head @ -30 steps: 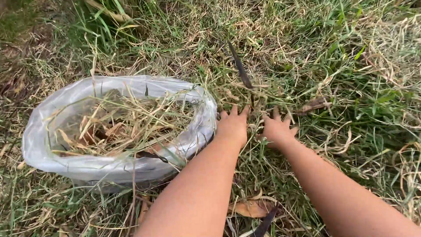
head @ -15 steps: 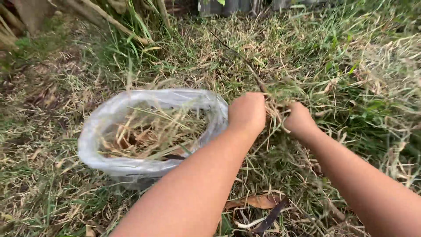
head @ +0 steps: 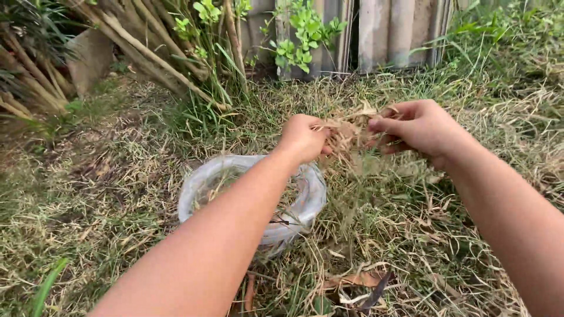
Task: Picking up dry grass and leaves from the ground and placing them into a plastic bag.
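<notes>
Head view shows both hands, left hand (head: pixel 304 138) and right hand (head: pixel 420 126), now lifted off the grass, together clutching a clump of dry grass (head: pixel 348 136) beside the open plastic bag (head: pixel 311 196).

hands: 2 (head: pixel 303 138) (head: pixel 418 126) | dry grass clump (head: pixel 348 136): 1 | clear plastic bag (head: pixel 305 206): 1
</notes>
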